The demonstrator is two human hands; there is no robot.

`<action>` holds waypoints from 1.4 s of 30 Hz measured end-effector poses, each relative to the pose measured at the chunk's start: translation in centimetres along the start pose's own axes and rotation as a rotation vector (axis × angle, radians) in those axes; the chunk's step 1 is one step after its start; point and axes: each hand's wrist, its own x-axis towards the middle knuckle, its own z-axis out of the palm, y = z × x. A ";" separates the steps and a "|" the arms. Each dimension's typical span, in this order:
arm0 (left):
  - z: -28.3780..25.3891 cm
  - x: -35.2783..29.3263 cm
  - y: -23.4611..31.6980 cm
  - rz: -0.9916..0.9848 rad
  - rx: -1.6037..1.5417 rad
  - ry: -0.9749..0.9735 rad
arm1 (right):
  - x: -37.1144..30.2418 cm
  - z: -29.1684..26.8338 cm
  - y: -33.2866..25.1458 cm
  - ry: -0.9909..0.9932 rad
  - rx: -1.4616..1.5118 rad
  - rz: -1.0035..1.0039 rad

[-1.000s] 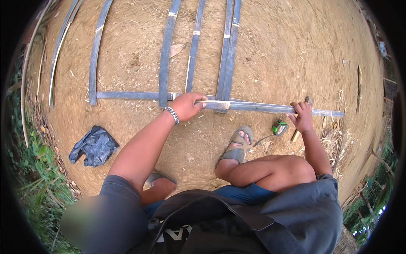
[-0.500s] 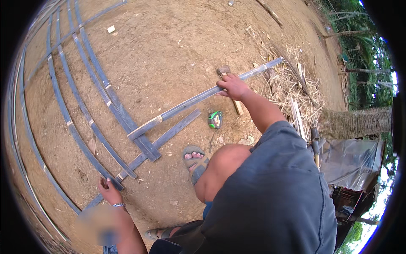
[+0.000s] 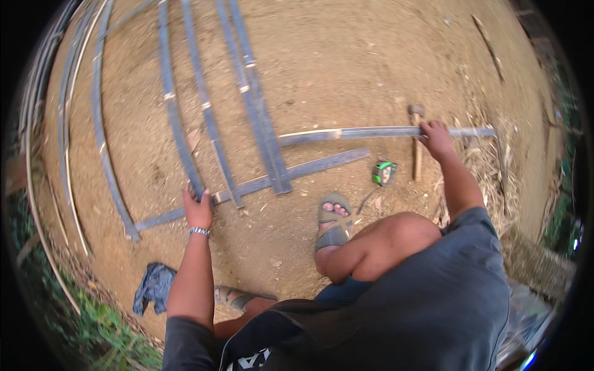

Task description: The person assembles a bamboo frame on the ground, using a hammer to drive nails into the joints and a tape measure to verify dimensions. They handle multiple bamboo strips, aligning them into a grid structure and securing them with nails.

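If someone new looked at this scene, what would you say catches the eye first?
First, the long grey split bamboo strips laid side by side on the bare dirt ground, with a grey cross strip lying across their near ends. The right hand grips another long grey strip, while the left hand presses on a strip end. Between them lie a green tape measure and a wooden-handled hammer.

Ground (image 3: 346, 55): dry, matt, rough packed earth with scattered chaff. Long strips (image 3: 253, 117): grey, weathered split bamboo, matt, pale knots at intervals. Strip (image 3: 371, 132) under the right hand (image 3: 436, 137): same material, lighter cut edge. Hammer (image 3: 416, 139): wooden handle, dull metal head. Tape measure (image 3: 383, 172): glossy green plastic. Rag (image 3: 153, 286): crumpled blue-grey cloth. Bracelet (image 3: 198, 231): shiny metal.
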 end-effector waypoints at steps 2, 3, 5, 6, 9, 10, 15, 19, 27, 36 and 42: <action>-0.5 -0.1 0.9 -0.063 0.003 -0.004 | 0.5 -0.7 -0.1 -0.053 -0.046 0.026; -0.8 -0.2 0.9 -0.084 -0.004 -0.005 | 0.8 -1.0 -0.4 -0.088 -0.050 0.031; -0.7 -0.6 1.3 -0.115 -0.055 -0.020 | 1.2 -0.7 -0.7 -0.112 -0.063 0.005; -0.5 -0.8 2.0 -0.122 -0.097 -0.031 | 1.5 -0.2 -0.7 -0.098 -0.069 -0.027; -0.1 -1.4 2.0 -0.098 -0.155 -0.043 | 2.9 -0.4 -3.5 -0.089 -0.097 -0.134; 0.1 -1.5 1.7 -0.081 -0.163 -0.047 | 3.4 -0.7 -4.6 -0.090 -0.110 -0.168; 0.6 -1.6 2.1 -0.068 0.019 -0.033 | 5.4 0.3 -4.9 -0.074 -0.043 -0.192; 0.2 -2.1 4.3 -0.040 0.242 -0.039 | 5.4 0.6 -4.6 -0.100 0.006 -0.235; 0.0 -3.0 3.8 0.018 0.377 0.105 | 6.6 0.4 -8.3 -0.100 0.039 -0.253; -0.4 -4.9 5.2 0.327 0.730 0.056 | 6.6 0.9 -9.5 -0.166 0.060 -0.275; 0.2 -4.6 4.5 0.539 0.922 -0.146 | 6.4 0.6 -12.6 -0.107 0.065 -0.330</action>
